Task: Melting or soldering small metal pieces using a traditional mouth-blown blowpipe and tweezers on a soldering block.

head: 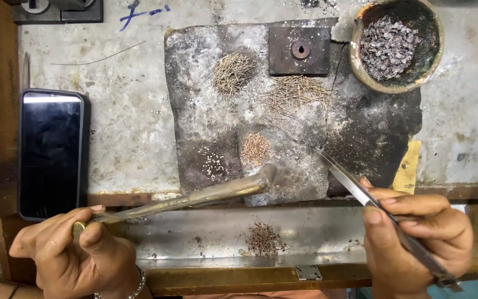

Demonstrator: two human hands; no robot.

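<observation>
While the person leans over the bench, a black phone (51,152) lies flat at the far left. Next to it, the left hand (76,252) has its fingers curled tight around the end of a long metal pipe (195,196). The bent tip of the pipe rests on a burnt grey block (195,99). On the block lie little heaps of thin wire bits (255,148) and some tiny pale dots (212,161). Further right, the right hand (416,232) pinches a pair of tweezers (355,185) between thumb and fingers. The point of the tweezers touches the block, just right of the small wire heap. It looks like the picking step: a tiny piece gets chosen. The next move would need a very steady, gentle pinch. A clay bowl (396,44) of grey flakes sits at the top right. I cannot see if the tweezers hold anything. Their back end is cut off, and so are both wrists.
</observation>
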